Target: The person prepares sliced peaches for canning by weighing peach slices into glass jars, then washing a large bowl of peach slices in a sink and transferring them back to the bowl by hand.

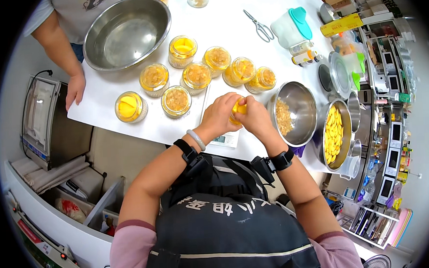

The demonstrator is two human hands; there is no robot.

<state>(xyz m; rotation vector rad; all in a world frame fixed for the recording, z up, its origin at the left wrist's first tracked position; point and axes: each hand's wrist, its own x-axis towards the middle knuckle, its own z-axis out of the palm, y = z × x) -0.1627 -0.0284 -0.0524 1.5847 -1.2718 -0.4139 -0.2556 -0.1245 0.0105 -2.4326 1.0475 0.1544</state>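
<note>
Left hand [219, 116] and right hand [256, 116] meet around one small container [239, 110], the left curled about its near side, the right with thumb and fingers bunched at the far side. Yellow shows between the fingers; the rest is covered, so which way its long axis runs cannot be told. It sits at the front of the white table [233, 33], above or beside a white scale [231, 141] whose near end lies close to the table's front edge.

Room to the right is tight: a steel bowl [309, 110] with amber crumbs [283, 117] stands just beside the right hand, and past it a second bowl [346, 136] holds yellow pieces [333, 133]. Leftward and beyond, glass jars [177, 101] form a loose cluster, some topped with amber bits, others with yellow. Farther off, white tabletop opens toward scissors [264, 31], their blades pointing up and left. A wide steel basin [127, 36] stands at the far left, near another person's hand [76, 88] resting at the table's edge.
</note>
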